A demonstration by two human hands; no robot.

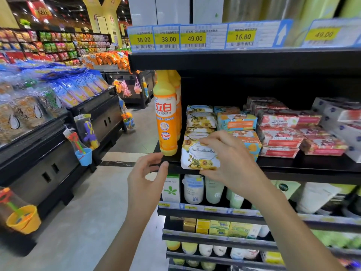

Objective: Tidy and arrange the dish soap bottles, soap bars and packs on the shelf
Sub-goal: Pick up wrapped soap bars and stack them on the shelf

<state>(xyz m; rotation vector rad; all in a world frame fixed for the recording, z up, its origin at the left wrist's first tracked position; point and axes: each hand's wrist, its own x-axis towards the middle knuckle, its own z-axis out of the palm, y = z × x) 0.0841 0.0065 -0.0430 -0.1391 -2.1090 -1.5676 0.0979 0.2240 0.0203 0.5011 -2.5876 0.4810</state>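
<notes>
My right hand (232, 163) holds a sunflower-print soap pack (195, 155) just right of the orange dish soap bottle (166, 118). My fingers (213, 138) are spread to a medium span, curled over the pack's top edge, with the thumb tucked under its bottom edge, so the pack is pinched top to bottom. The pack stands on edge at the front lip of the shelf (293, 169). Its printed face points toward me and its long axis runs sideways, along the shelf front and away from the bottle; the script on its label reads nearly level.

My left hand (144, 182) hangs below and just left of the bottle's base, holding nothing. Its fingers are loosely curled with an open gap between thumb and forefinger. The thumb tip is at the shelf's front edge; I cannot tell whether it touches.

The bottle stands upright, cap up and label facing me, with another like it close behind. Right of the bottle and further back, more sunflower packs (201, 120) lie stacked flat. Beyond them, further from the bottle, are blue-and-orange packs (236, 122), then red packs (279, 132).
</notes>
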